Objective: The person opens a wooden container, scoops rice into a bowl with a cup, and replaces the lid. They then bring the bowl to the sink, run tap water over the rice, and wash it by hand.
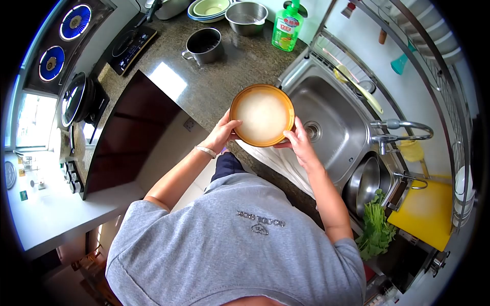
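Note:
Between my two hands is a round amber-brown bowl [261, 142], held level and nearly full of cloudy whitish liquid [263, 115]. My left hand [222, 131] grips its left side, thumb over the rim and fingers curled beneath. On the lower right side my right hand [300, 141] is closed on it the same way. The bowl is over the counter edge, beside the left wall of the steel sink [326, 117]. Whatever lies under the cloudy liquid is hidden.
A faucet [403, 131] reaches over the sink's right side. Beyond the bowl stand a dark pot [204, 46], a steel basin [246, 19] and a green soap bottle [287, 28]. Leafy greens [376, 227] and a yellow cutting board [426, 211] are at the lower right.

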Motion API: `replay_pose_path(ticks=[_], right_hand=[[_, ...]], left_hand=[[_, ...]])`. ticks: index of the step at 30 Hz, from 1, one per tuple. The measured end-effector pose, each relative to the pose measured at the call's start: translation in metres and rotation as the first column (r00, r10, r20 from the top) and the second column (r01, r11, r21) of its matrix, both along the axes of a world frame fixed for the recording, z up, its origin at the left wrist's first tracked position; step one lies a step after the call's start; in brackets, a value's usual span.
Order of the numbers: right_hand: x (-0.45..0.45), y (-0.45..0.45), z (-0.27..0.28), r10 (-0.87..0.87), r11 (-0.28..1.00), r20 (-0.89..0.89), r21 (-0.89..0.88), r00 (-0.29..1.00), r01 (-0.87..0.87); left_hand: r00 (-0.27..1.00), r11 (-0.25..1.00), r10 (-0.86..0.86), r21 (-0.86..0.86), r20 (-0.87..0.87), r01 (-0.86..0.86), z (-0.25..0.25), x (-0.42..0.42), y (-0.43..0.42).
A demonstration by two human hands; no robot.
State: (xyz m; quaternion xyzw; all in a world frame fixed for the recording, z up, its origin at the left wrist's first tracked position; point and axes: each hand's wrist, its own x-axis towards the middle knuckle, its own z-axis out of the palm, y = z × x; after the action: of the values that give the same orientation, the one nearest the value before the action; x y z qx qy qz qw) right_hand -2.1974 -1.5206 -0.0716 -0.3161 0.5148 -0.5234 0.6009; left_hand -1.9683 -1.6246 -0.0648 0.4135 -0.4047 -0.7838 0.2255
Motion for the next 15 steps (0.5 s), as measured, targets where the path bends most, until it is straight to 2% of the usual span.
replay_pose_path(ticks=[3,6,15], right_hand=[[0.019,-0.026,-0.010,0.013,1.000,0.052,0.011,0.999,-0.014],[0.041,-0.050,-0.017,-0.074,0.996,0.092,0.059,0.993,0.069],[0.083,-0.109,-0.047,-0.215,0.971,0.080,0.125,0.973,0.204]], left_hand=[[0.998,0.998,-0.049,0.048,-0.041,0.051,-0.007,0.019,-0.029],[0.994,0.992,-0.109,0.059,0.004,0.108,-0.015,0.033,-0.063],[0.975,0.966,-0.221,0.134,-0.013,0.220,-0.047,0.056,-0.147]])
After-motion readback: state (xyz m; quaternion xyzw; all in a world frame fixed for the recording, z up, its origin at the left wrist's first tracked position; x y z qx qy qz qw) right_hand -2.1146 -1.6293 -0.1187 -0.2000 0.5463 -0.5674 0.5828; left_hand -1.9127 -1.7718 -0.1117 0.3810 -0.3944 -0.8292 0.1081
